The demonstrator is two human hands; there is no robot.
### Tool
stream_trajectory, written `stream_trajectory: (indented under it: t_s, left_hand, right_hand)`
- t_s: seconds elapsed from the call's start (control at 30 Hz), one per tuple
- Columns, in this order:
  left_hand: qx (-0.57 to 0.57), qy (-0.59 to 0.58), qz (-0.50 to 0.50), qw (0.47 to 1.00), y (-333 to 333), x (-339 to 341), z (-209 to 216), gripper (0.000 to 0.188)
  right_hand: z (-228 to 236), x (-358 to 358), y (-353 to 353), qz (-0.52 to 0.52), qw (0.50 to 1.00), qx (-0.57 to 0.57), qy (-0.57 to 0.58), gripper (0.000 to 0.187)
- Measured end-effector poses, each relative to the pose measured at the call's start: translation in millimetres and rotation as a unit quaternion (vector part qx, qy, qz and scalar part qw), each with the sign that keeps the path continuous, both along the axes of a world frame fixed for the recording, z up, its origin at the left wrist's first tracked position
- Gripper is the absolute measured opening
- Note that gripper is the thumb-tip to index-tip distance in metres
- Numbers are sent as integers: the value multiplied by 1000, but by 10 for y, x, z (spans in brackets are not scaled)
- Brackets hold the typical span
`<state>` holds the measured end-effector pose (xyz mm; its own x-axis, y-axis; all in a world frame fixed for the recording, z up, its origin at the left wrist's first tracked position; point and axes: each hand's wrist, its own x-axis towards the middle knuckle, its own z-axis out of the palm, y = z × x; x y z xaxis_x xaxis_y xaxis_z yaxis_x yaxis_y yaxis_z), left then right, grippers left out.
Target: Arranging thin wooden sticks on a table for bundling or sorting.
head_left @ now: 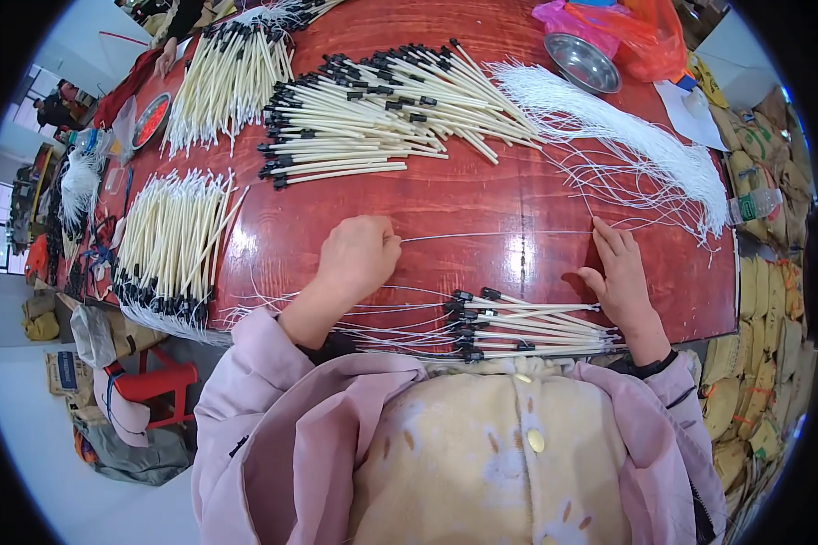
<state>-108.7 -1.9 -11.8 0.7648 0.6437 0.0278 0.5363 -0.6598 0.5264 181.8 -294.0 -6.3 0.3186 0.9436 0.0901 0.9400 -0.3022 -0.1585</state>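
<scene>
My left hand (359,259) is closed in a fist around the end of a white string (500,234), which runs nearly straight across the red table (318,204). At the other end of that stretch, my right hand (620,272) has its fingers extended and thumb apart, the fingertips touching the string at the table. Between my forearms, near the front edge, lies a small group of cream-coloured sticks (554,329) with black end pieces and white strings trailing left. Beyond my right hand spreads a thick bundle of white strings (645,145).
A pile of cream sticks (354,136) with black ends covers the far middle. More stick bundles (168,236) lie at left and far left (232,82). A metal bowl (582,64), plastic bags (641,41) and a plastic bottle (756,205) are on the right. Another person's hand (165,59) shows far left.
</scene>
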Motion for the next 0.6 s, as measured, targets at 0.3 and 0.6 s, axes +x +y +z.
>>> stream_trajectory:
  t_s: [0.3,0.6]
  left_hand:
    - [89,5,-25,996,455,59,175,17]
    - [203,-31,-79,975,666,472,-229,12]
  right_hand:
    - [23,49,-25,3,1000,8,30,64]
    - [-24,44,-31,-10,998,37,50,56]
